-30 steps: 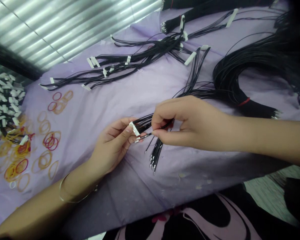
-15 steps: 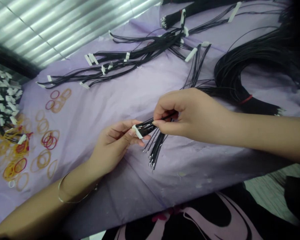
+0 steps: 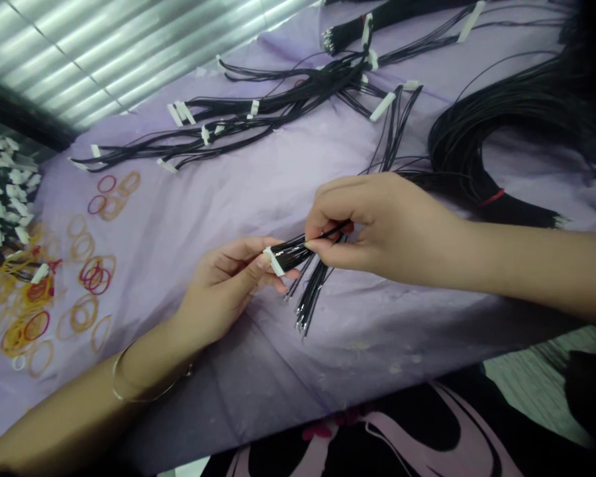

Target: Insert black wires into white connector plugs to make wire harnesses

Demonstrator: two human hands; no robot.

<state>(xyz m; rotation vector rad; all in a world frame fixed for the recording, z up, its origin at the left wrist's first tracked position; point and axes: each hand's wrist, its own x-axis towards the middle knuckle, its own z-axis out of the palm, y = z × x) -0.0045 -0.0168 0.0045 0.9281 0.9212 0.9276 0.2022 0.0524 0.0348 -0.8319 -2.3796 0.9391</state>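
Between thumb and fingers, my left hand (image 3: 228, 285) pinches a small white connector housing (image 3: 274, 262). Several black wires (image 3: 292, 252) run from the housing toward my right hand (image 3: 367, 232). That hand is closed, its thumb and forefinger pinching a black wire just right of the housing. Below it hangs a bundle of loose black wires (image 3: 308, 306) with bare metal ends, pointing down over the cloth. My palm hides where these loose wires come from.
A purple cloth (image 3: 258, 192) covers the table. Wire harnesses with white connectors (image 3: 298, 93) lie at the back, a thick coil of black wires (image 3: 457, 139) at right. Rubber bands (image 3: 94, 275) and a heap of white connectors (image 3: 4, 192) sit at left.
The view has shifted very slightly. Both hands keep nearly the same pose around the housing and wires.
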